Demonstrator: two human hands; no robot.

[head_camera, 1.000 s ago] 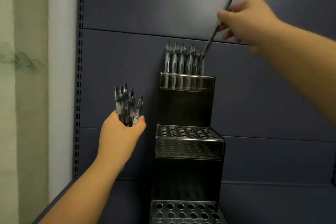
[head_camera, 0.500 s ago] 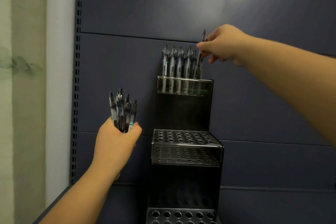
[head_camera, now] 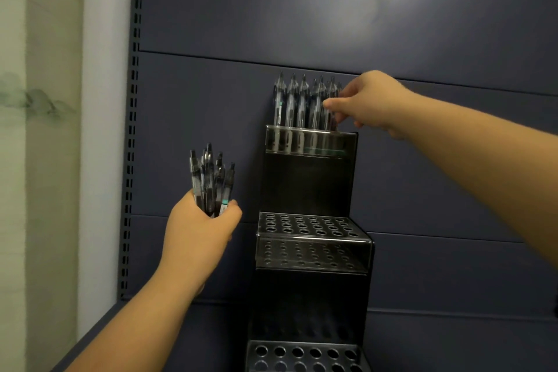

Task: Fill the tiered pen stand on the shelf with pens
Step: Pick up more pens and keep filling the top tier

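Note:
A black tiered pen stand (head_camera: 306, 184) stands on the shelf against the dark back panel. Its top tier holds several upright pens (head_camera: 291, 103). My right hand (head_camera: 367, 103) pinches the rightmost pen (head_camera: 331, 100) in that top row, which sits down in the tier. The middle tier (head_camera: 312, 231) and bottom tier (head_camera: 302, 356) show only bare holes. My left hand (head_camera: 200, 232) grips a bundle of several pens (head_camera: 211, 181), tips up, left of the stand at middle-tier height.
The slotted shelf upright (head_camera: 133, 136) runs down the left, with a pale wall (head_camera: 45, 160) beyond it. The dark shelf floor (head_camera: 453, 347) spreads right of the stand.
My right hand has come down from above the top tier and lowered the tilted pen into the right end of the row. My left hand with its bundle stayed roughly in place.

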